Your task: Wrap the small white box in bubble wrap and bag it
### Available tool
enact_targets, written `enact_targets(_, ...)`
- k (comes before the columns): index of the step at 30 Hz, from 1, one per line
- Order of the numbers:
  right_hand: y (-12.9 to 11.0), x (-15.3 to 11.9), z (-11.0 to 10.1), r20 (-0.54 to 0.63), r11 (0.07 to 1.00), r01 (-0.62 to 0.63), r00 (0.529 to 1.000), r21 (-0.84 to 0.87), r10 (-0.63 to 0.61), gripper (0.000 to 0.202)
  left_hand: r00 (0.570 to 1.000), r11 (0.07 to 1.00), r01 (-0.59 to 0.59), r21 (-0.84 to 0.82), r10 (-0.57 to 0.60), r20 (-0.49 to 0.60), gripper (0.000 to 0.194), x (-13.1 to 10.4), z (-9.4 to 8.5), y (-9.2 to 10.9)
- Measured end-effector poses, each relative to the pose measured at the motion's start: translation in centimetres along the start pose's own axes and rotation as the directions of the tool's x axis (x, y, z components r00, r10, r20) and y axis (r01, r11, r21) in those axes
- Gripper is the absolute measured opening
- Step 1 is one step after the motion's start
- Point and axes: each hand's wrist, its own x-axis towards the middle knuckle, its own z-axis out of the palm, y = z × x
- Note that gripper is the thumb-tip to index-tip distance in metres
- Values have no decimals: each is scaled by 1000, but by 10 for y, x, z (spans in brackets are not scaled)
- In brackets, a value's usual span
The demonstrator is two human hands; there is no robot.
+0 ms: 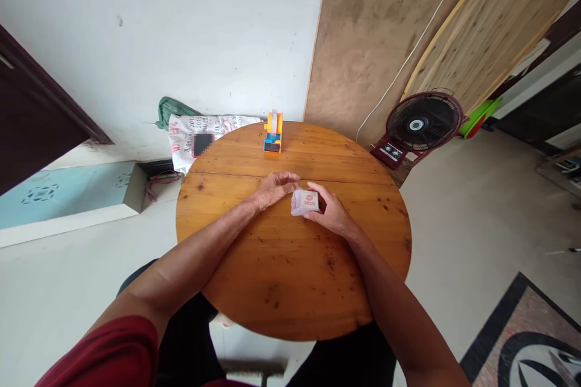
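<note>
Nearest, below the left hand, is a red sleeve [109,351]. A round wooden table [276,266] lies under both hands. The right hand [334,211] grasps a small box [311,200] from its right side, thumb and fingers on opposite edges. The box, with red print, sits between the hands in a thin plastic bag [296,204]. The left hand [276,188] is loosely curled just beside the bag; I cannot tell whether it grips the bag's edge. Beyond the left hand stands an orange-and-blue tape dispenser [273,134]; farther left, a printed sack [179,142]; far right of the right hand, a fan [415,125].
</note>
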Motion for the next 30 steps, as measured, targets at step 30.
enact_targets(30, 6, 0, -19, -10, 950, 9, 1000, 313, -7, 52, 991, 991, 25, -129, -42, -127, 39, 3, 5, -1)
